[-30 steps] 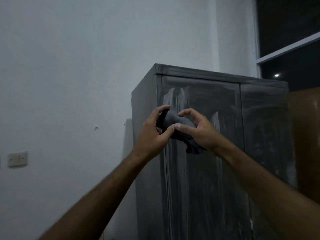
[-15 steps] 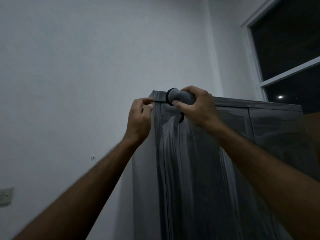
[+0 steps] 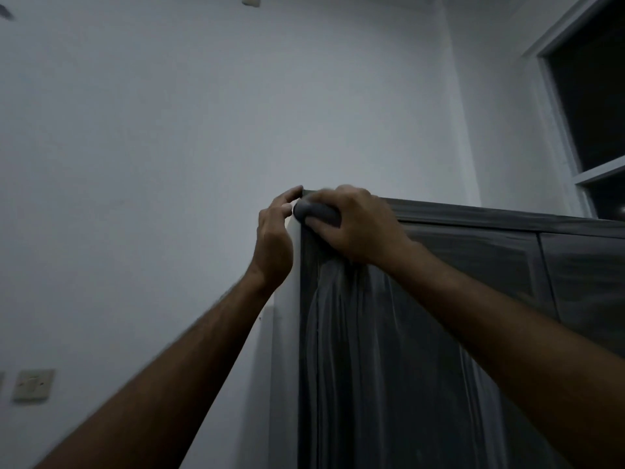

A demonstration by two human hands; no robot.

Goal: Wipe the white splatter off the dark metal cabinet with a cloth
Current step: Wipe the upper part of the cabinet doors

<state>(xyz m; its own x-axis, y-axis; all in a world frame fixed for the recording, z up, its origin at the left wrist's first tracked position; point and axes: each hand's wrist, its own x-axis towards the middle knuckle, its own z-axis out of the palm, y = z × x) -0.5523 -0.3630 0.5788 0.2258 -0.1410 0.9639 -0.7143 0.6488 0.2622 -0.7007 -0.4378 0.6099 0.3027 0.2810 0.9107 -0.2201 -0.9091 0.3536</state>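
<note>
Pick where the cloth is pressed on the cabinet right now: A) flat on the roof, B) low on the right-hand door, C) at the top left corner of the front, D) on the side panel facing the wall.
C: the right hand grips the bunched cloth against the cabinet front's top left corner.

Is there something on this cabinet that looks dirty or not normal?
Yes. The dark cabinet door carries pale white streaks running down below the right hand, which presses a bunched grey cloth at the top left corner. The left hand touches that corner's edge.
</note>
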